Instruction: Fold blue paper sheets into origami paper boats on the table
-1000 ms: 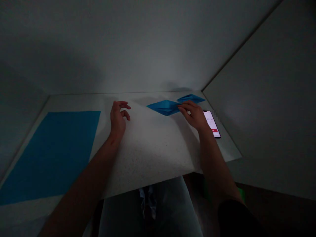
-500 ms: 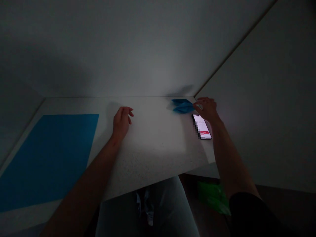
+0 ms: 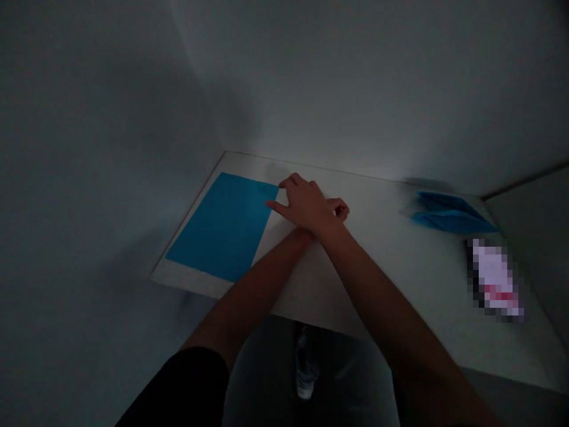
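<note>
A flat sheet of blue paper (image 3: pixel 222 228) lies on the left part of the white table. My right hand (image 3: pixel 304 201) crosses over my left wrist, with thumb and fingers apart at the sheet's far right corner. Its fingertips are by the paper's edge, not closed on it. Partly hidden behind it, my left hand (image 3: pixel 340 209) rests near the table with its fingers loosely curled and nothing visible in them. A folded blue paper piece (image 3: pixel 451 213) stands at the far right, away from both hands.
The white table (image 3: pixel 377 255) meets walls at its back and right. A phone (image 3: pixel 495 279) with a lit, pixelated screen lies near the right end, in front of the folded piece. My legs (image 3: pixel 355 379) are under the front edge.
My right hand has let go of the folded blue paper and moved left across my left arm to the blue sheet. The view has turned left.
</note>
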`<state>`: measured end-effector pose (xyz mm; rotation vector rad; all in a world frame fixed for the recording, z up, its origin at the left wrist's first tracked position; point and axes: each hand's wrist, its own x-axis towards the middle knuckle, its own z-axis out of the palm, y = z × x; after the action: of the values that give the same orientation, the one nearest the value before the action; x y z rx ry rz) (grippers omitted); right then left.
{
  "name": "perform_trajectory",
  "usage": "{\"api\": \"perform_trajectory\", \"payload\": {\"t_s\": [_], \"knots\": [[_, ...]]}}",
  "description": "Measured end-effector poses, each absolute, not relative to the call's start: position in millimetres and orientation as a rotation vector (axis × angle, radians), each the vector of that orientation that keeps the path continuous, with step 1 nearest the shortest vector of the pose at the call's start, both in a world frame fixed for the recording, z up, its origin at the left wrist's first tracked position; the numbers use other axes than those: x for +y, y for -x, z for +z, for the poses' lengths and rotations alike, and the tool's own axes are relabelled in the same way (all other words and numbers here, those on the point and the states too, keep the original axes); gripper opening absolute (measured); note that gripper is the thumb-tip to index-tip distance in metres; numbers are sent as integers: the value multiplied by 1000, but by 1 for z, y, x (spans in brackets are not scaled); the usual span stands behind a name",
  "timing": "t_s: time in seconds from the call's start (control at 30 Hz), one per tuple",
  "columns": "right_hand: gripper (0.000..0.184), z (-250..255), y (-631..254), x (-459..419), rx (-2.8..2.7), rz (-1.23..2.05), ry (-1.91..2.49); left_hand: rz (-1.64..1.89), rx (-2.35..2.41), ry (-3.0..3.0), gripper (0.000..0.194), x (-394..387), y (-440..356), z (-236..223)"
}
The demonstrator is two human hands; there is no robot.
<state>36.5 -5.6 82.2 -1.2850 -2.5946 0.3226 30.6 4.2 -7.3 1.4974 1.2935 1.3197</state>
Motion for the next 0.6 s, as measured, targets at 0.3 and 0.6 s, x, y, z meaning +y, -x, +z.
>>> {"api": "perform_trajectory", "payload": {"t_s": [0.3, 0.6], "knots": [[77, 41, 26, 28, -2631, 479, 1592, 954, 1120, -1869, 11, 10, -17, -15], [37, 40, 9, 43, -2265, 825, 1158, 992, 1090, -1828, 8, 18, -21, -24]]}}
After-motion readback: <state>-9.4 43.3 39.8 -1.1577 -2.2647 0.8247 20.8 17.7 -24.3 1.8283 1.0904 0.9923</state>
